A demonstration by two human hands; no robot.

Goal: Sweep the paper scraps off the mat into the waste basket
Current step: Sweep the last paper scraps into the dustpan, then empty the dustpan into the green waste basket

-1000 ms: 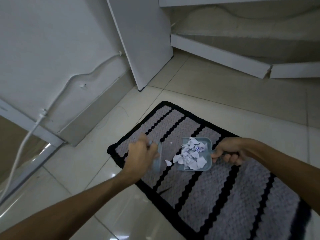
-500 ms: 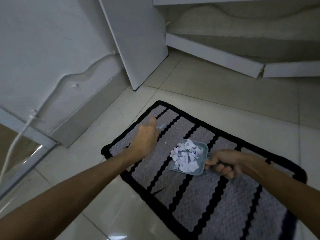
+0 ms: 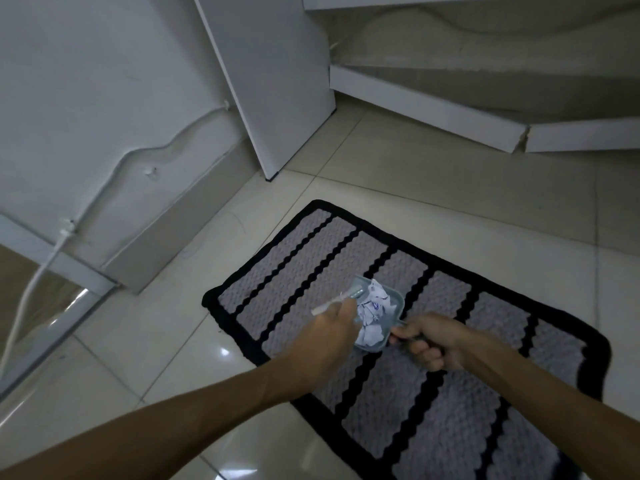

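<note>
Near mat (image 3: 311, 258) edge, both hands hold scrap-filled dustpan (image 3: 394, 299) and brush (image 3: 332, 304).

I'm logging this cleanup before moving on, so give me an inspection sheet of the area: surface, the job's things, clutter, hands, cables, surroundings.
Surface: striped mat with black border on glossy floor tiles; no loose scraps seen on its visible part.
Job's things: paper scraps piled in a small dustpan; small brush over the pan. No waste basket in view.
Clutter: nothing seen.
Hands: left hand holds the brush; right hand grips the dustpan handle.
Cables: white cable runs down the wall at left.
Surroundings: white wall, white panel, white baseboards.
</note>
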